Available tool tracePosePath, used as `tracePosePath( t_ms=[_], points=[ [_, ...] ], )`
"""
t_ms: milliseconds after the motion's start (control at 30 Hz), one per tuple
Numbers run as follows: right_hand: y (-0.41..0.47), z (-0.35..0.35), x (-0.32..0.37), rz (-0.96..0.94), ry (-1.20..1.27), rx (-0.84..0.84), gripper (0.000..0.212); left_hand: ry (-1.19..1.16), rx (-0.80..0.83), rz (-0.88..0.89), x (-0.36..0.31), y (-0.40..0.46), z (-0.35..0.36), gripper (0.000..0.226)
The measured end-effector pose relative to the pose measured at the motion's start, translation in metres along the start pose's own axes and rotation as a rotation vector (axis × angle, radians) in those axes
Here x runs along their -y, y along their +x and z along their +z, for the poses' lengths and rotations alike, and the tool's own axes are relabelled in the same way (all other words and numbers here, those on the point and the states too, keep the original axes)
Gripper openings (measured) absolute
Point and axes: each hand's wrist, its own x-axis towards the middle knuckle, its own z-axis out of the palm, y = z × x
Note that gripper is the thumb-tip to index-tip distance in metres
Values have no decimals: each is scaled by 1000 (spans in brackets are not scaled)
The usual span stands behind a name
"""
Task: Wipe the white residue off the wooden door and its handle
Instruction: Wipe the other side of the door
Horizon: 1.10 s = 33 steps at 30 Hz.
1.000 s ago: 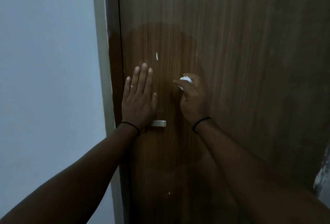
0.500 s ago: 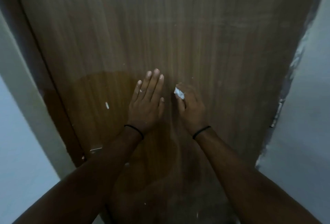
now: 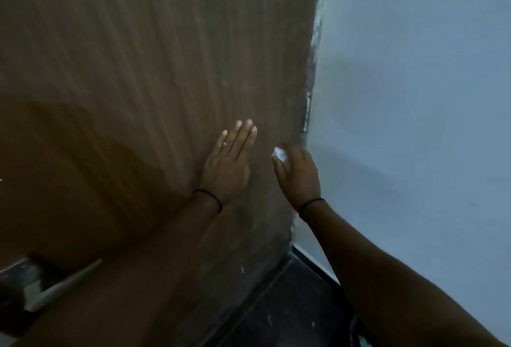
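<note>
The brown wooden door point(image 3: 138, 70) fills the left and middle of the head view. My left hand point(image 3: 228, 164) lies flat against it, fingers together and pointing up. Just to its right, my right hand point(image 3: 297, 172) presses a small white wad of cloth or tissue point(image 3: 279, 154) onto the door close to its right edge. The metal lever handle point(image 3: 59, 287) shows at the lower left, pale with a whitish tip. A darker, damp-looking patch point(image 3: 83, 181) spreads over the door's lower left. A small white speck point(image 3: 242, 270) sits low on the door.
A pale blue-grey wall point(image 3: 414, 98) meets the door's right edge, where white paint smears and a hinge point(image 3: 307, 114) show. Dark floor point(image 3: 290, 305) and a dark skirting strip lie at the bottom right.
The view has swung right and down across the door. Both hands have slid from near the handle toward the door's right edge, the right hand still holding the wad.
</note>
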Motion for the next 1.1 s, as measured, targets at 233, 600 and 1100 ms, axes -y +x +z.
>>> tracePosePath(
  t_ms=[233, 600, 1100],
  points=[
    [-94, -60, -69, 220, -278, -5, 23, -172, 177, 147, -79, -24, 52, 75],
    [-227, -126, -171, 661, -474, -5, 29, -434, 459, 447, -245, -56, 124, 70],
    [-322, -160, -293, 1118, -481, 52, 41, -506, 621, 678, -354, -108, 200, 69]
  ],
)
